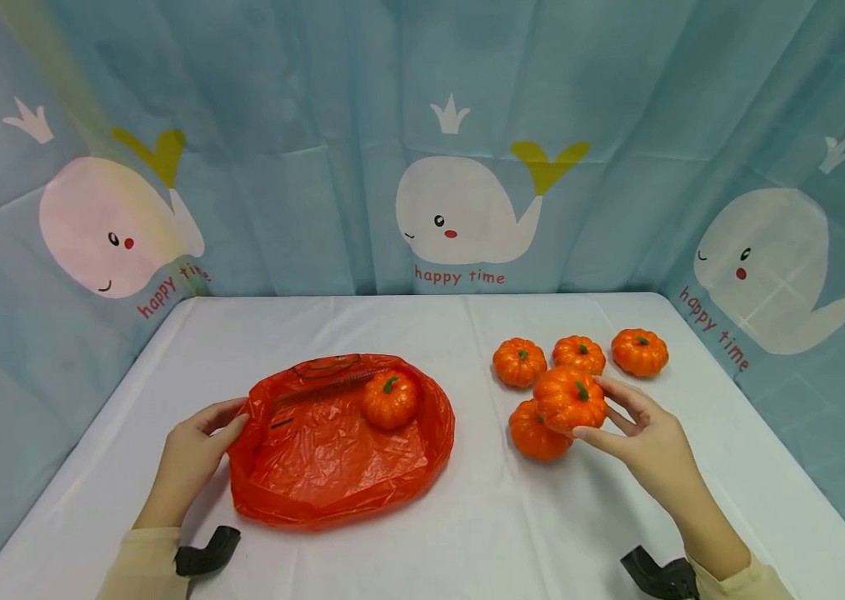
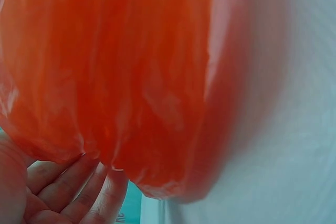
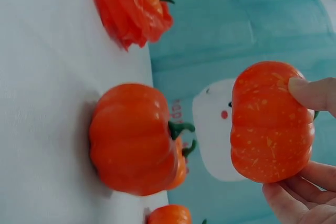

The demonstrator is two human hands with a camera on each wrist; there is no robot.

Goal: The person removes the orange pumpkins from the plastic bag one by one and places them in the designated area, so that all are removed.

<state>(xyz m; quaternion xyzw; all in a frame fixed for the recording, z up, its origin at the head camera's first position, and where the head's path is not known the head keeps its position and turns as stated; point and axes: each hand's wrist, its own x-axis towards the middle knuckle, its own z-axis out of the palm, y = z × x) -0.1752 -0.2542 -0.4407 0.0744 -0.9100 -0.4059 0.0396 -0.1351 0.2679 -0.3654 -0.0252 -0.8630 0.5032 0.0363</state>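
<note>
A red plastic bag (image 1: 332, 508) lies spread on the table with its mouth facing up, and a small orange pumpkin (image 1: 390, 400) with a green stem sits inside it. At the bag's left edge, my left hand (image 1: 201, 442) pinches the rim between thumb and fingers; its fingertips are partly hidden behind the plastic in the left wrist view. My right hand (image 1: 643, 433) holds another pumpkin (image 3: 273, 124) by its sides, raised off the table. Just below and behind that one, a pumpkin (image 3: 134, 140) rests on the white cloth.
Farther back on the right stand three more pumpkins: one on the left (image 1: 519, 362), one in the middle (image 1: 578, 353) and one on the right (image 1: 640, 352). A white cloth (image 1: 482, 533) covers the table. Blue whale-print curtains (image 1: 302, 208) enclose its back and sides.
</note>
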